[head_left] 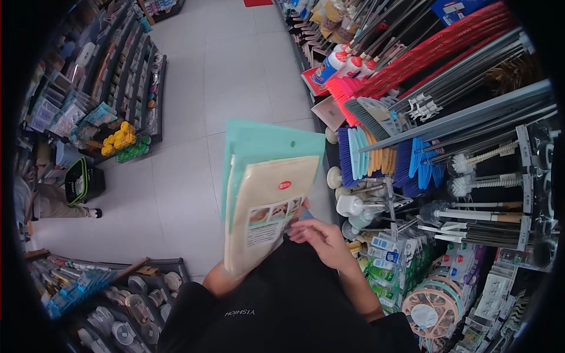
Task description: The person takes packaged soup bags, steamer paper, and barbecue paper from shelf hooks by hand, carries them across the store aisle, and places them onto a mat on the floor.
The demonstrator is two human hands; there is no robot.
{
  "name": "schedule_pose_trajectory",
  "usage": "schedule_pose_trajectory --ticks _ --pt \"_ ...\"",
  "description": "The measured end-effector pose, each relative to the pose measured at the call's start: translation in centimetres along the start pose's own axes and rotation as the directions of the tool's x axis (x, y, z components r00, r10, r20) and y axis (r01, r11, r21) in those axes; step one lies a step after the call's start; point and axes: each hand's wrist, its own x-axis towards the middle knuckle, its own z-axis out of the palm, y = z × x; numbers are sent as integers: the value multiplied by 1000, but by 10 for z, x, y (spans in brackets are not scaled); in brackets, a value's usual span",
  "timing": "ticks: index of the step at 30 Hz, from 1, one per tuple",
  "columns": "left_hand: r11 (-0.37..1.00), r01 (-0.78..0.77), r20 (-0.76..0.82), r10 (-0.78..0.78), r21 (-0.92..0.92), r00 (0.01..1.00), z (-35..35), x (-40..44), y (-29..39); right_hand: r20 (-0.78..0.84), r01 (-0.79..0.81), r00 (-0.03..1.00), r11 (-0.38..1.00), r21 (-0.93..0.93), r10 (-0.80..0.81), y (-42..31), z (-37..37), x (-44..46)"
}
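Black cloth of the person's top (276, 306), with small pale lettering, is seen at the bottom of the frame, and just beyond it a flat, cream-coloured packet (268, 203) in clear plastic is held up, near the middle. On its face a red oval mark (285, 185) and a printed label with small photographs (272, 220) are carried. Behind it a flat, mint-green sheet or packet (271, 134) with a small hole is seen; it is showing along the upper and left edges.

By the left hand (221, 279), which is mostly covered, the pair seems to be grasped from behind; how its fingers are closed cannot be told. The right hand (326, 241) is placed at the lower right edge, with fingers bent loosely; whether the plastic is pinched by them cannot be told.

Both flat items are judged to be light and not fragile. The cream one is probably soft inside and rather easily bent, while its wrapping may be slippery, so that one could slide over the other. A good hold is offered by the two long sides, or by the lower edge with a palm kept behind both.

Brooms with coloured bristles (359, 154) are displayed at the right, and at the left a black basket with a green rim (84, 181) is seen beside another person (56, 201).
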Motion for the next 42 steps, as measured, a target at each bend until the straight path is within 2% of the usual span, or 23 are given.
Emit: schedule_pose_trajectory --ticks 2,4,5,6,8,10,12,13,16,20,24,25,27,30,33,40,42 --pt "973 -92 -204 137 213 969 -27 -15 6 -24 74 997 989 128 -71 1 -6 10" --pt "828 -71 -424 356 556 833 -42 -17 15 23 87 996 985 149 -91 -1 -17 22" --pt "709 23 -495 469 705 731 -40 -13 21 20 113 993 977 182 -118 -1 -21 28" --pt "592 56 -503 628 804 594 -14 2 26 18 140 989 966 215 -147 -2 -25 35" --pt "481 235 -530 689 844 493 -25 14 49 11 166 985 958 232 -173 -2 -33 52" --pt "390 300 -489 748 871 449 -53 19 71 20 169 984 961 218 -178 -2 -43 70" --pt "361 326 -479 757 874 444 -56 28 89 39 154 986 973 170 -163 -1 -56 89" --pt "338 321 -455 776 885 437 -54 36 96 -39 127 992 976 175 -122 -10 -58 99" --pt "341 297 -443 789 892 425 -44 72 120 -92 -18 996 991 -130 6 -12 -89 134" --pt "321 254 -407 780 912 476 -18 126 143 -244 63 970 980 189 -15 -27 -130 179" --pt "310 275 -414 722 910 555 -10 166 166 -255 126 966 926 357 -33 -42 -178 218" --pt "326 241 -405 714 914 571 -9 178 169 -252 136 967 913 385 -38 -47 -189 226" --pt "364 168 -388 698 916 602 -10 202 173 -270 153 962 894 421 -37 -55 -207 240" --pt "475 144 -452 637 868 625 -12 225 177 -279 173 960 854 490 -35 -63 -229 259" --pt "473 251 -515 590 844 621 -18 239 180 -283 180 958 841 511 -33 -66 -244 277" --pt "494 299 -561 553 816 617 -41 267 216 -308 174 951 852 494 -15 -72 -261 321" --pt "499 273 -547 564 822 619 -48 280 232 -330 176 944 863 473 -11 -75 -263 336"
